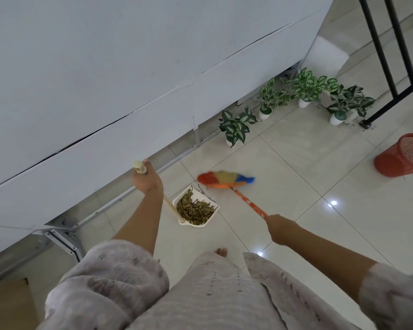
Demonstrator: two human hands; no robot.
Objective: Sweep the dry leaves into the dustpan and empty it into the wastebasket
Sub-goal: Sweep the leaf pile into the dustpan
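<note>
A white dustpan [202, 194] rests on the tiled floor, heaped with dry brown leaves [194, 208]. My left hand [146, 180] is closed around the top of its long cream handle [140, 167]. My right hand [281, 228] grips the orange handle of a broom [247, 201]. The broom's red, tan and blue bristle head [225, 178] sits just beyond the dustpan's open lip, slightly blurred. A few thin twigs lie at the lip. The red mesh wastebasket [402, 156] stands at the right edge, well apart from the dustpan.
A white panel wall [105, 79] on metal brackets runs along the left. Several potted plants [303, 96] line its base toward the back. A black metal railing [389, 55] stands at the far right. My bare foot [221, 252] shows below the dustpan.
</note>
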